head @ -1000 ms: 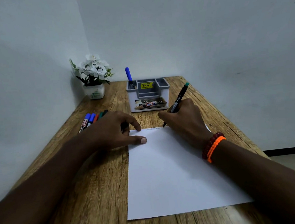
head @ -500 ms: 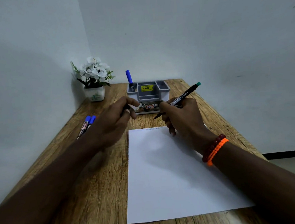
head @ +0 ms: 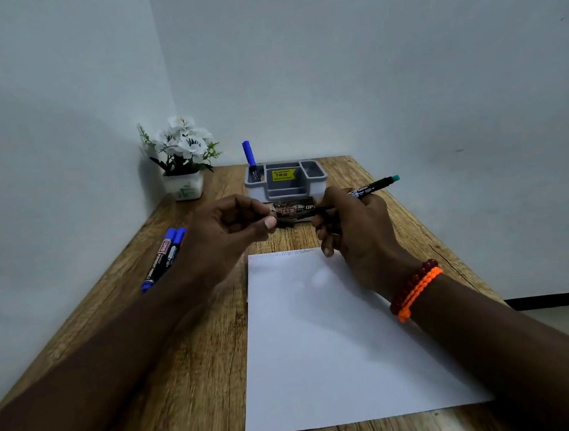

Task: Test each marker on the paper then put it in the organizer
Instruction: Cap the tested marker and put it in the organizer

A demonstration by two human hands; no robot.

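The wooden table [head: 194, 378] fills the lower frame, my white paper [head: 328, 342] at lower centre. Mid-frame stands the grey organizer [head: 317, 174] — one blue marker [head: 249, 156] upright inside. My right hand [head: 356, 229] grips the green marker [head: 373, 187]; my left hand [head: 229, 230] pinches its cap [head: 285, 222].

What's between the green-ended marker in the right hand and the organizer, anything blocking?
Nothing visible. The right hand holds the marker just in front of the organizer, whose middle and right compartments look free. A blue marker stands in the left one. The left hand pinches a small dark piece, probably the cap.
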